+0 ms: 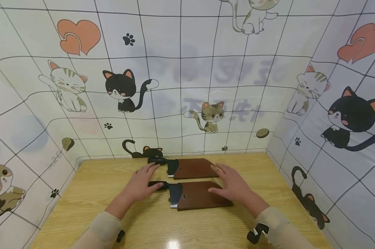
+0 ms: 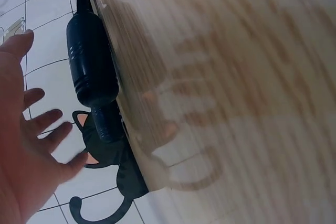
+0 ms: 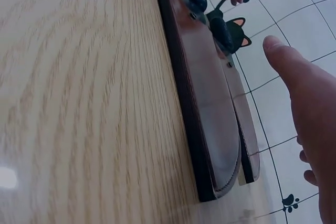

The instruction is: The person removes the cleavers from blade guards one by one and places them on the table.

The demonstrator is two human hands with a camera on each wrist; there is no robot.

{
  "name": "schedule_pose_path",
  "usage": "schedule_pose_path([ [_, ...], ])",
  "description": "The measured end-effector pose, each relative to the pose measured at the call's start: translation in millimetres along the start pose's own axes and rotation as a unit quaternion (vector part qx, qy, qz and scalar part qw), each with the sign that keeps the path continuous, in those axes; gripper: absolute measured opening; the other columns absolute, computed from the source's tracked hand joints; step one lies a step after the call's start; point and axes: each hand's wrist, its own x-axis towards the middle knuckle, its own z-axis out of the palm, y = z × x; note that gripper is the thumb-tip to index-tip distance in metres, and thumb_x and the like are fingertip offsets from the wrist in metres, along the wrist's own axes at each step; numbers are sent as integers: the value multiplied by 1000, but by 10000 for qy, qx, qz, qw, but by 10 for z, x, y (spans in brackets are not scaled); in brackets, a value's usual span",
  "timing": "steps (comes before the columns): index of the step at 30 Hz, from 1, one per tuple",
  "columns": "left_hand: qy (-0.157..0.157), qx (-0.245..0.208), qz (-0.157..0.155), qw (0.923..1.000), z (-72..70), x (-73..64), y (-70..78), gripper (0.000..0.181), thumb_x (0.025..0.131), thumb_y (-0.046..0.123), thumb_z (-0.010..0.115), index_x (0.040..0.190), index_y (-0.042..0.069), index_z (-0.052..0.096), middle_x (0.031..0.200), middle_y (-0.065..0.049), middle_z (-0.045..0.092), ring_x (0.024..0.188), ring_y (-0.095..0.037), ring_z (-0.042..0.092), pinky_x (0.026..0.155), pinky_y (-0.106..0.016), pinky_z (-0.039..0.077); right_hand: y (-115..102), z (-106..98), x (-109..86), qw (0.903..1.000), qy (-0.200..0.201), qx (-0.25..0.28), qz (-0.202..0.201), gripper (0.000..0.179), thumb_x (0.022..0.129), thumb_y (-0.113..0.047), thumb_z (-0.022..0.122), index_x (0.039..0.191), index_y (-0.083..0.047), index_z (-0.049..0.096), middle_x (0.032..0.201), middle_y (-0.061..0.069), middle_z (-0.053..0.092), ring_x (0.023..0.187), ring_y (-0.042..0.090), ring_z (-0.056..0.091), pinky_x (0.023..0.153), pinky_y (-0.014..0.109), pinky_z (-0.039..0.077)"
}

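Note:
Two cleavers lie side by side on the table, both with black handles pointing left. The nearer cleaver wears a brown leather sheath, its white blade edge peeking out beside a dark panel. Behind it, the farther cleaver has a similar brown sheath. My left hand hovers by the two handles, fingers spread and relaxed; in the left wrist view a black handle stands apart from the fingertips. Over the right ends of the sheaths is my right hand, fingers loosely extended, its thumb clear of the near sheath in the right wrist view.
The wooden table has a glossy surface with a bright reflection near its front. A white cloth with grid lines and cartoon cats hangs behind it and along both sides. A black wrist mount sits at the right sleeve.

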Motion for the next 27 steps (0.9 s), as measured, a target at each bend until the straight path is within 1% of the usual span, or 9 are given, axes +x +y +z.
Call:
schedule_pose_path([
  [3,-18,-462,103,9989,15,21,-1,77,104,51,76,165,11,51,165,-16,49,151,-45,47,116,-72,40,-49,8,8,9992,-120,367,52,103,93,-78,73,170,-16,46,167,15,49,152,42,47,120,66,40],
  [7,-221,-867,172,9958,47,54,-22,69,103,44,80,158,10,57,158,-12,55,147,-39,53,117,-62,45,-115,17,28,9964,-257,813,26,100,92,-73,78,169,-15,48,167,16,49,154,42,45,121,66,40],
  [10,-379,-1105,221,9929,67,73,-36,62,103,41,82,153,11,61,155,-8,57,143,-34,57,116,-58,48,-152,44,51,9947,-332,977,7,99,92,-71,80,167,-14,51,166,14,50,153,42,46,119,67,41],
  [14,-462,-1391,371,9885,87,88,-43,52,102,35,83,145,12,67,148,-5,60,133,-31,63,111,-57,51,-196,94,87,9929,-456,1097,18,97,90,-71,82,165,-15,54,164,10,52,152,40,48,119,66,42],
  [20,-556,-1638,554,9834,121,122,-38,43,101,29,85,137,11,72,134,-1,68,126,-29,67,107,-57,53,-295,154,138,9912,-659,1148,-79,96,88,-69,85,162,-15,56,161,9,54,149,36,51,118,62,45],
  [24,-618,-1690,656,9815,135,158,-24,37,100,26,86,132,10,74,128,-3,71,122,-29,69,104,-57,54,-367,212,166,9910,-776,1078,-191,97,86,-71,85,162,-17,56,159,6,55,148,33,52,118,60,45],
  [27,-665,-1677,709,9810,156,184,-15,36,99,25,87,129,9,75,125,-4,71,120,-28,70,104,-56,55,-422,263,189,9908,-823,1010,-353,98,86,-74,84,161,-17,57,158,4,55,147,29,52,118,57,46],
])
